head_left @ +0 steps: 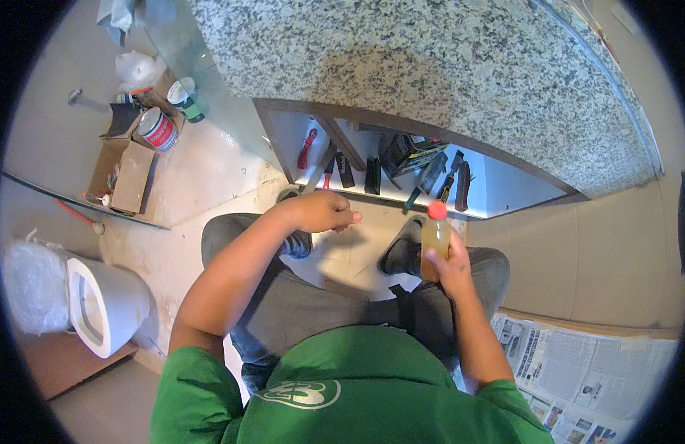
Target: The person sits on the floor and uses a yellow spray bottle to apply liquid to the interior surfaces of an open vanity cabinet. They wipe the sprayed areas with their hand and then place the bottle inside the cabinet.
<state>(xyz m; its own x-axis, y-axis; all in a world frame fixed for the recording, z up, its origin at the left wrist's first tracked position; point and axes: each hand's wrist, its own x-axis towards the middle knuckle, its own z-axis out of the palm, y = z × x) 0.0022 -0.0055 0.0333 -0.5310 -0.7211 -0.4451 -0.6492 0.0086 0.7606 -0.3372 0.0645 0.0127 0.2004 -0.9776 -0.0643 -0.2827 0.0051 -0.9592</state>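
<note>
My right hand is wrapped round a clear plastic bottle with a red cap and yellowish liquid inside. The bottle stands nearly upright over my right thigh, cap toward the cabinet. Over the gap between my knees, my left hand is closed, thumb pressed to the curled fingers; whatever is in it, if anything, cannot be made out. Just beyond both hands is an open cabinet shelf under the counter. On it lie a red-handled tool, a dark-handled brush or scraper and several other dark tools.
A speckled stone countertop overhangs the shelf. To the left stand a white toilet, an open cardboard box, a red-labelled can and a green-and-white tub. Newspaper sheets lie at the right. My sandalled feet are below the shelf.
</note>
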